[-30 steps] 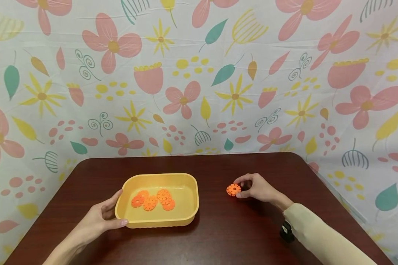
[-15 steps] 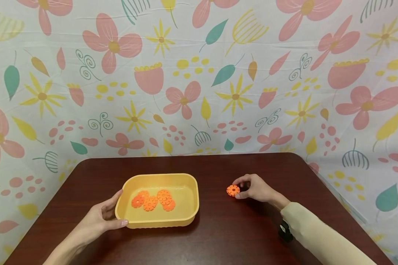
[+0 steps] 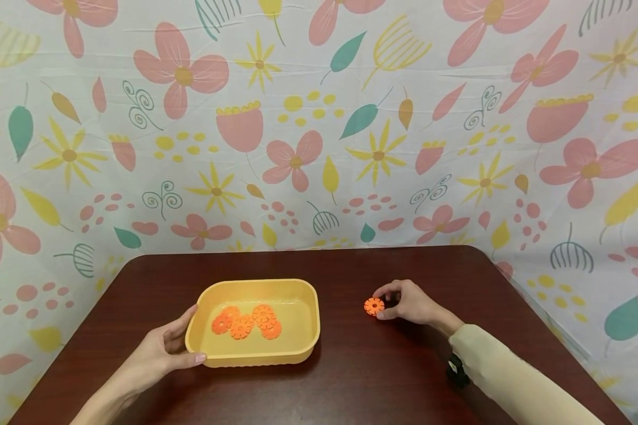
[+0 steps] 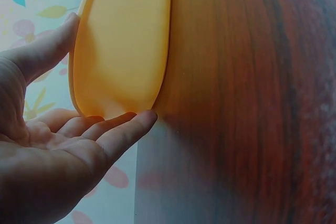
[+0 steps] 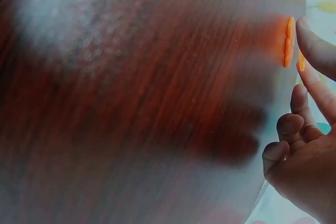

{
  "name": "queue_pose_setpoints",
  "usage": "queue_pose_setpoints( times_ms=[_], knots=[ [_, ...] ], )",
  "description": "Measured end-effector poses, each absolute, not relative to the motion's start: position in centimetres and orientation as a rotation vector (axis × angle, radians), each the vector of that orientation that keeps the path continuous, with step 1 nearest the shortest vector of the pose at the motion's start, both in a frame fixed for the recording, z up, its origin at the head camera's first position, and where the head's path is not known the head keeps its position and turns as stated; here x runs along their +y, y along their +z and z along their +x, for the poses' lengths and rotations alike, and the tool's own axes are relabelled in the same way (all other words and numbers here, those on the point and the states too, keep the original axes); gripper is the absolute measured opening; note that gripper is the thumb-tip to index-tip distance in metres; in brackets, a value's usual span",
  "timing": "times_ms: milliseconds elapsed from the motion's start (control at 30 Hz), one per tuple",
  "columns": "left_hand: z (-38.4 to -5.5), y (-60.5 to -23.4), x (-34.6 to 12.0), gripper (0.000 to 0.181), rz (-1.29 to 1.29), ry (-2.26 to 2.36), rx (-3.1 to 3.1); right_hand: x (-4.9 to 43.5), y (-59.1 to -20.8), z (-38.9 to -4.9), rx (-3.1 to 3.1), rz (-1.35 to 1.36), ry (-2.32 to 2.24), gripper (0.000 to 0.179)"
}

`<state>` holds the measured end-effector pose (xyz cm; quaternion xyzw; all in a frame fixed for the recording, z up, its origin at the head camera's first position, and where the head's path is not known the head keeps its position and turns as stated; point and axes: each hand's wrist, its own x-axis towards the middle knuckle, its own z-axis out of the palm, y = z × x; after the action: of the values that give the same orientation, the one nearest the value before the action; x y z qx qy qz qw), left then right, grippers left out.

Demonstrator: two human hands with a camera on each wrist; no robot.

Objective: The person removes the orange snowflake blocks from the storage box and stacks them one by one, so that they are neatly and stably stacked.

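A shallow yellow plastic basin (image 3: 260,357) stands on the table at the left. My left hand (image 3: 156,354) holds its left end, the thumb at the near corner and the fingers at the far side, as the left wrist view (image 4: 58,140) also shows. Several orange notched interlocking discs (image 3: 241,326) lie inside it. To the right, my right hand (image 3: 412,304) pinches an orange interlocking disc (image 3: 374,306) at its right edge between thumb and index finger. In the right wrist view, an orange disc edge (image 5: 289,41) stands at the tabletop, and a second orange sliver (image 5: 301,60) shows between thumb and index finger.
The dark brown wooden table (image 3: 340,392) has rounded far corners. A floral-print curtain (image 3: 319,177) hangs right behind it. On my right wrist, a black band (image 3: 457,370) sits beside a cream sleeve (image 3: 510,378).
My right hand has shifted slightly left. The orange outline at its fingertips, ragged and overlapping a second ago, now looks like one even disc. The left hand and basin have stayed put.
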<state>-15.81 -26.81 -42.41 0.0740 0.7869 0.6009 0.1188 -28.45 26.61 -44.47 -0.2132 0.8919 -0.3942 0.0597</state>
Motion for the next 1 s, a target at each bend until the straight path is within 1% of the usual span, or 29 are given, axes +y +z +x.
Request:
queue_pose_setpoints(
  times_ms=[733, 1000],
  knots=[
    [-15.81, -42.47, -26.82, 0.102, 0.205, 1.772, 2.283, 26.51, -44.61, -28.65, 2.720, -0.634, -1.144, 0.035],
    [-15.78, -42.42, -26.73, 0.102, 0.205, 1.780, 2.278, 26.51, -44.67, -28.65, 2.718, -0.615, -1.154, 0.038]
  ],
)
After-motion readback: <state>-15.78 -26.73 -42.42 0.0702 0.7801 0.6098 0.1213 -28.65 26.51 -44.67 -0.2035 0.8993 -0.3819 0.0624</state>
